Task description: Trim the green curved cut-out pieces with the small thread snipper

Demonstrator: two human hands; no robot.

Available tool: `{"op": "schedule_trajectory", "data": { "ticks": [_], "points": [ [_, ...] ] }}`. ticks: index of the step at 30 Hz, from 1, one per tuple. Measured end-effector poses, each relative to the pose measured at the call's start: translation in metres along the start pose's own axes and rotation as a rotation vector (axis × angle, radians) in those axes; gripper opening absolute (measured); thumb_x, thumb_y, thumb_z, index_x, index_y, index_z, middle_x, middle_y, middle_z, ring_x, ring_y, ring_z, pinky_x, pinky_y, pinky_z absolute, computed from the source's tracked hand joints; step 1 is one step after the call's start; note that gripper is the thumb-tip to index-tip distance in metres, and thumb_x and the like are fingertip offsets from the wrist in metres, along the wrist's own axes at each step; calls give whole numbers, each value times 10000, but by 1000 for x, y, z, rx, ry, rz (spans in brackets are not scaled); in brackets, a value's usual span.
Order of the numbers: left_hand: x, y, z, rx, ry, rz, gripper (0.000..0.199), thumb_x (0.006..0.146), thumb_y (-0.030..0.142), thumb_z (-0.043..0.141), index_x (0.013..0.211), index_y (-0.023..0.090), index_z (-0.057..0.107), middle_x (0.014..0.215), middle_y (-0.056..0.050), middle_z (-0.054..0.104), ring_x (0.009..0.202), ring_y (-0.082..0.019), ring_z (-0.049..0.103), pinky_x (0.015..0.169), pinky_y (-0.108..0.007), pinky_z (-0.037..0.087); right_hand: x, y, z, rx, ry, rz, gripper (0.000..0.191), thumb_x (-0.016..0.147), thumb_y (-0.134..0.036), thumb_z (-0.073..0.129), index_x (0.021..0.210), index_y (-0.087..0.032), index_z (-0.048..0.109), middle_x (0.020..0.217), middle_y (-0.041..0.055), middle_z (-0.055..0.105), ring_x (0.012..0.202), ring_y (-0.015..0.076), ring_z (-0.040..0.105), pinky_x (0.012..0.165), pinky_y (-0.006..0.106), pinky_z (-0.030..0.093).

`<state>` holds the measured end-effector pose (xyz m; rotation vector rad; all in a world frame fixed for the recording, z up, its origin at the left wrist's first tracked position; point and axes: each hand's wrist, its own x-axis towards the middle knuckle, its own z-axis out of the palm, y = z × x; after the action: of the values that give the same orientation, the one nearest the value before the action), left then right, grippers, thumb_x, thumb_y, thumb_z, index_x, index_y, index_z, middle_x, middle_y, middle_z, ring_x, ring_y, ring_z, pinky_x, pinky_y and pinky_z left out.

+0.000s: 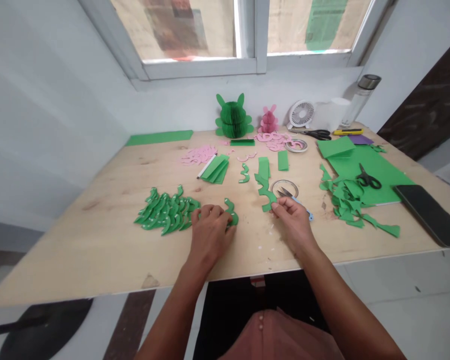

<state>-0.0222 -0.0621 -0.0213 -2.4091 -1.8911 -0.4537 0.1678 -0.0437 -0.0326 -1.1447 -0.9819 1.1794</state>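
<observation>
My left hand (212, 232) rests on the table with its fingers bent over a small wavy green paper cutout (229, 206), partly hidden beneath them. Just left of it lies a heap of similar green cutouts (163, 212) with pale marks. Between thumb and fingers, my right hand (294, 222) pinches the lower end of a scalloped green paper strip (263, 186). Partly under that hand are scissors with blue handles (303, 210), their blades over a roll of tape (285, 182). Another wavy green cutout (243, 173) lies farther back, between the hands.
Green paper scraps (347, 200), green sheets (378, 172), black scissors (368, 177) and a phone (431, 212) are at the right. Along the back stand a green honeycomb paper figure (233, 120), a pink one (269, 121), a small fan (301, 114) and a bottle (360, 102). Pink cutouts (199, 155) lie mid-table.
</observation>
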Motion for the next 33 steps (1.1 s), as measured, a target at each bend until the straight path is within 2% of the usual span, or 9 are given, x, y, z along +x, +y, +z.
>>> {"op": "schedule_trajectory", "data": {
  "ticks": [6, 11, 15, 18, 22, 25, 33],
  "points": [
    [2, -1, -2, -177, 11, -19, 43, 695, 197, 599, 712, 213, 634, 876, -69, 670, 945, -286, 551, 853, -467, 369, 0, -1, 0, -19, 6, 11, 163, 681, -320, 651, 635, -193, 562, 542, -49, 526, 537, 105, 457, 527, 229, 329],
    [0, 7, -10, -484, 166, -17, 49, 751, 206, 580, 793, 214, 603, 953, -54, 662, 1002, -234, 549, 898, -413, 397, -1, -2, 0, -12, 3, 8, 160, 692, -312, 648, 633, -190, 562, 556, -48, 537, 551, 102, 458, 537, 225, 331],
    [0, 18, -9, -735, 239, -121, 91, 769, 242, 591, 853, 208, 583, 977, -52, 651, 964, -204, 584, 881, -377, 435, -2, -5, 1, -24, 17, 15, 178, 699, -329, 644, 625, -191, 558, 571, -45, 537, 549, 102, 451, 531, 224, 325],
    [2, 26, -3, -910, 225, -224, 122, 749, 263, 622, 848, 200, 592, 891, -38, 660, 878, -190, 607, 839, -357, 461, -2, -4, 1, -20, 19, 15, 198, 698, -348, 647, 620, -193, 550, 576, -41, 533, 552, 106, 452, 530, 225, 325],
    [7, 36, 3, -1329, 209, -372, 196, 676, 243, 696, 820, 173, 584, 745, -9, 634, 714, -147, 610, 700, -281, 490, -2, 0, -1, -13, 10, 22, 190, 701, -346, 647, 631, -194, 557, 574, -43, 537, 554, 106, 454, 533, 221, 324],
    [10, 42, 5, -1546, 195, -447, 191, 646, 199, 718, 779, 162, 585, 645, 22, 599, 597, -105, 578, 603, -227, 467, -1, 2, -1, -7, 9, 30, 177, 708, -331, 646, 636, -194, 561, 566, -49, 531, 550, 99, 447, 532, 216, 322],
    [11, 52, 5, -1687, 212, -544, 186, 638, 215, 717, 789, 147, 634, 654, -7, 655, 606, -128, 623, 627, -258, 491, 0, 3, 0, 14, 22, 37, 181, 684, -346, 665, 647, -191, 580, 552, -51, 519, 536, 100, 451, 516, 220, 319]
  ]
}}
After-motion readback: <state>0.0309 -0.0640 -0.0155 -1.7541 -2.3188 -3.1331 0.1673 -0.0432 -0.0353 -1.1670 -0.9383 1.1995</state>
